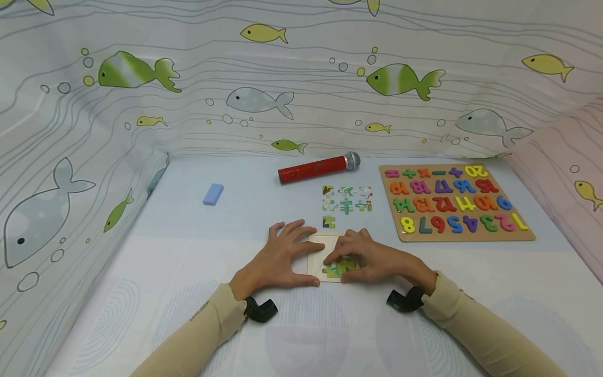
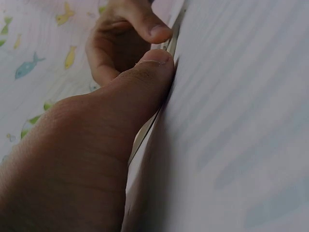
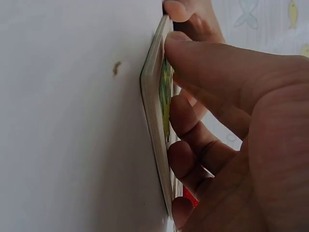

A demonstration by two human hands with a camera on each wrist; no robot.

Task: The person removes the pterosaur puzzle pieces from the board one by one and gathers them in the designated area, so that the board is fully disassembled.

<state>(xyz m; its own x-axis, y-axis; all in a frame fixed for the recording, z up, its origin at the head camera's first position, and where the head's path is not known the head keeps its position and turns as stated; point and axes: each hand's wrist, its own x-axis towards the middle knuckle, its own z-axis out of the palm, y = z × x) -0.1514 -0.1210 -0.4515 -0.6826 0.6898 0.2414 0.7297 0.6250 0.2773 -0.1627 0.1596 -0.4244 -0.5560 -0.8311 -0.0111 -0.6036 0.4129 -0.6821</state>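
Note:
A small pale wooden puzzle tray (image 1: 316, 262) lies flat between the hands, with green jigsaw pieces (image 1: 340, 268) in its near right part. My left hand (image 1: 282, 256) spreads its fingers at the tray's left side; the thumb lies along the near left corner and the index finger reaches over the far left part. My right hand (image 1: 369, 256) bends over the jigsaw pieces, index fingertip at their left and thumb at the near edge. In the right wrist view, the thumb (image 3: 183, 46) and curled fingertips touch the top of the tray (image 3: 153, 92).
Several loose jigsaw pieces (image 1: 347, 199) lie in rows beyond the tray, one (image 1: 328, 222) close to its far edge. Farther back lies a red microphone (image 1: 313, 168). A number board (image 1: 459, 203) is at right, a blue block (image 1: 213, 194) at left.

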